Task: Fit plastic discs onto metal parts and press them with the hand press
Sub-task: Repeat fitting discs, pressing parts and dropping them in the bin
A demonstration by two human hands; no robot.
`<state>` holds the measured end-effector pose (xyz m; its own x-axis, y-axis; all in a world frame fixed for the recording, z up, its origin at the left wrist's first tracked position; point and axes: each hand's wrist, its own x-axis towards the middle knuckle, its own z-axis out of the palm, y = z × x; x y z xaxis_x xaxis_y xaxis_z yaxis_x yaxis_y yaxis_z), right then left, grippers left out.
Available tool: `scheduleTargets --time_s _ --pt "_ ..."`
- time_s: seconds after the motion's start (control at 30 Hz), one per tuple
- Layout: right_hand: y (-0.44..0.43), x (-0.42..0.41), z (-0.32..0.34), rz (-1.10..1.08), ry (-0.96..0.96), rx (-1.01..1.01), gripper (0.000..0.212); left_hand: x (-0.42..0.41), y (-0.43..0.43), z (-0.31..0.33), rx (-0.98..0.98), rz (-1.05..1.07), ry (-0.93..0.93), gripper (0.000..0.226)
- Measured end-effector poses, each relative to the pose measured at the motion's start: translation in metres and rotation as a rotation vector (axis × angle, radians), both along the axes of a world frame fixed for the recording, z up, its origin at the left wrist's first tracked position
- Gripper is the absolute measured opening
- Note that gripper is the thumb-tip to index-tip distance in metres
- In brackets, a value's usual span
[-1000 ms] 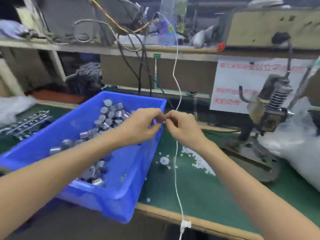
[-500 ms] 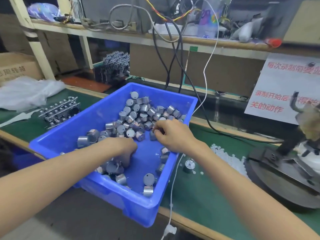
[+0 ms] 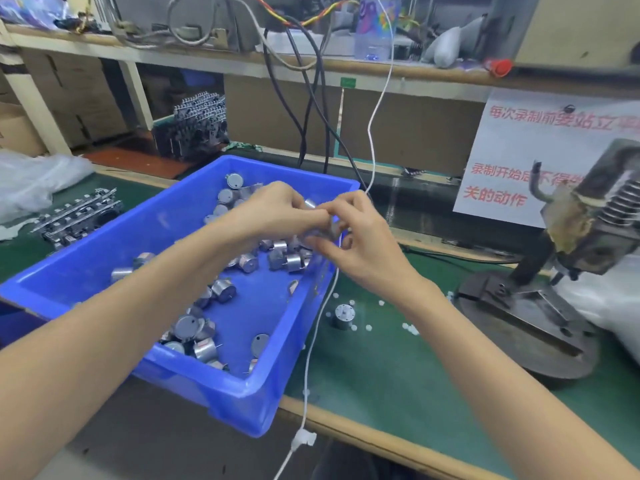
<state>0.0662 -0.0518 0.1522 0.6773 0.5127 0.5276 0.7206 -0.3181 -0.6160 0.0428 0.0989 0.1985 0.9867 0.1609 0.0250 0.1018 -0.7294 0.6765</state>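
Glossy blue plastic bin holds shiny metal parts; matt green bench mat.

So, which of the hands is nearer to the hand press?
Right. The right hand hovers over the bin wall facing the hand press; the left hand is further left, above the bin.

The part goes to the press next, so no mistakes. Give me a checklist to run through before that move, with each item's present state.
1. Metal part held: ok, left hand and right hand both pinch it above the blue bin.
2. Plastic disc seated on it: cannot tell, the fingers hide it.
3. Hand press bed free: cannot tell, blurred.
4. White cable out of the path: not ok, it hangs right by the hands.
5. Spare discs at hand: ok, scattered on the green mat.
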Motion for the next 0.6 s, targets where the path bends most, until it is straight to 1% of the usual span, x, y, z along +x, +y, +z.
scheduleTargets --time_s 0.07,0.1,0.13,0.17,0.2,0.23,0.27,0.33,0.37,0.43,0.5,0.53,0.6 --pt "-0.026 0.005 -0.005 -0.08 0.008 0.049 0.023 0.009 -0.032 -0.002 0.005 -0.041 -0.032 0.025" --pt "-0.041 0.008 -0.01 -0.116 0.034 0.058 0.021 0.014 -0.048 -0.005 -0.001 -0.095 -0.031 0.027" --pt "-0.056 0.01 -0.017 -0.155 0.073 0.057 0.019 0.02 -0.063 -0.009 -0.023 -0.178 0.013 0.031" --pt "-0.072 0.012 -0.025 -0.204 0.122 0.045 0.019 0.026 -0.076 -0.014 -0.03 -0.273 0.102 0.035" --pt "-0.088 0.013 -0.036 -0.265 0.186 0.02 0.021 0.031 -0.089 -0.022 0.014 -0.355 0.216 0.039" --pt "-0.103 0.012 -0.047 -0.33 0.264 -0.014 0.025 0.037 -0.099 -0.034 0.136 -0.418 0.32 0.038" --pt "-0.116 0.009 -0.06 -0.385 0.343 -0.044 0.027 0.041 -0.106 -0.048 0.324 -0.458 0.387 0.032" --pt "-0.136 0.001 -0.084 -0.421 0.467 -0.025 0.021 0.041 -0.113 -0.072 0.7 -0.496 0.441 0.015" --pt "-0.142 -0.004 -0.093 -0.404 0.516 0.024 0.017 0.04 -0.115 -0.081 0.798 -0.51 0.473 0.01" --pt "-0.148 -0.013 -0.107 -0.346 0.603 0.159 0.015 0.04 -0.114 -0.094 0.81 -0.523 0.532 0.019" --pt "-0.147 -0.02 -0.117 -0.291 0.674 0.286 0.016 0.044 -0.112 -0.1 0.744 -0.546 0.532 0.034" --pt "-0.146 -0.023 -0.121 -0.27 0.694 0.321 0.017 0.046 -0.111 -0.104 0.735 -0.559 0.508 0.038" --pt "-0.143 -0.026 -0.128 -0.24 0.718 0.341 0.017 0.046 -0.109 -0.112 0.7 -0.569 0.442 0.034"
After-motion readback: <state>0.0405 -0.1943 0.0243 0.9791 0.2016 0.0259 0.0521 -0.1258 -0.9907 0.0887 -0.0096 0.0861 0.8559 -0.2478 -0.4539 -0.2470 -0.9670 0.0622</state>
